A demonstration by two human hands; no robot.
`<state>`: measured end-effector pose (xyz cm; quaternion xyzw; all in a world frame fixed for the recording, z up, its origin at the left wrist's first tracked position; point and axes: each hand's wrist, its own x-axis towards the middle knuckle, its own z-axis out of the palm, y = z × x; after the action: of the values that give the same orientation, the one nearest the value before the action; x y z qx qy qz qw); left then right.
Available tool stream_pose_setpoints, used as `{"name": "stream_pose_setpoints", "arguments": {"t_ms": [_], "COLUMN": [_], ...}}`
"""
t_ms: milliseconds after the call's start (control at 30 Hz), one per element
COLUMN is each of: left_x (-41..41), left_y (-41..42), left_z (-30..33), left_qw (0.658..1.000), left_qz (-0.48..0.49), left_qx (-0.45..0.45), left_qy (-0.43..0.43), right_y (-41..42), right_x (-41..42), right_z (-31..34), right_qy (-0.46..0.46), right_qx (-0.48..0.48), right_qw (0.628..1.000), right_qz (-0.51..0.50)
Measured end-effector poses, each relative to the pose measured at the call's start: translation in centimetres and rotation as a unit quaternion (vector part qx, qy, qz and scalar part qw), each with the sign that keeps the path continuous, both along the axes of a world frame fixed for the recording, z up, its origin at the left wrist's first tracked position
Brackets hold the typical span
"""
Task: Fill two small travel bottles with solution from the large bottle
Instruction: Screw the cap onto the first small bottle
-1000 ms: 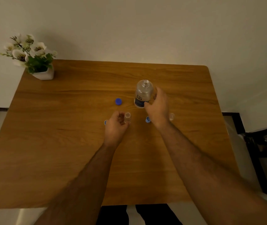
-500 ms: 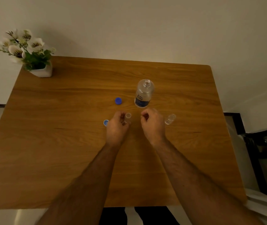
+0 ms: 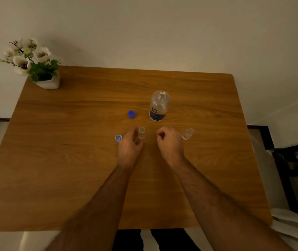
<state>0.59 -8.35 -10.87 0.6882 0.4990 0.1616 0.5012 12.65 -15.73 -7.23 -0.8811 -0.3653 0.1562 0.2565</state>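
The large clear bottle [image 3: 159, 107] with a dark blue label stands upright and uncapped behind my hands. Its blue cap [image 3: 131, 114] lies to its left. My left hand [image 3: 130, 144] holds a small clear travel bottle [image 3: 141, 132] upright on the table, fingers and thumb round its left side. A small light-blue cap [image 3: 118, 138] lies just left of that hand. My right hand [image 3: 169, 140] has its fingers curled, thumb and forefinger pinched together; the second small cap is hidden within them. The other travel bottle [image 3: 187, 133] stands open just right of my right hand.
Everything sits on a wooden table [image 3: 72, 169]. A white pot of white flowers [image 3: 41, 73] stands at the far left corner. A wall is close behind the table, and dark furniture [image 3: 293, 160] is beyond the right edge.
My right hand has left the large bottle and come down toward me, curling over the spot where a small blue cap lay. My left hand has stayed on the small bottle.
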Motion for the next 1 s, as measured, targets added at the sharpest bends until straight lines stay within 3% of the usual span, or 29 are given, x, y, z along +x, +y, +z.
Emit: {"name": "stream_pose_setpoints", "arguments": {"t_ms": [200,567,1000], "left_x": [-1.3,3.6,8.5], "left_y": [-3.3,-5.9,-3.9], "left_z": [0.9,2.0,0.3], "left_qw": [0.996,0.987,0.983], "left_qz": [0.06,-0.085,-0.048], "left_qx": [0.052,0.105,0.125], "left_qy": [0.04,0.084,0.124], "right_y": [-1.3,-4.7,-5.6], "right_x": [-0.3,1.6,2.6], "right_z": [0.1,-1.2,-3.1], "right_qy": [0.023,0.069,0.111], "right_qx": [-0.031,-0.061,-0.028], "right_qw": [0.999,0.989,0.985], "right_qz": [-0.005,-0.116,-0.128]}}
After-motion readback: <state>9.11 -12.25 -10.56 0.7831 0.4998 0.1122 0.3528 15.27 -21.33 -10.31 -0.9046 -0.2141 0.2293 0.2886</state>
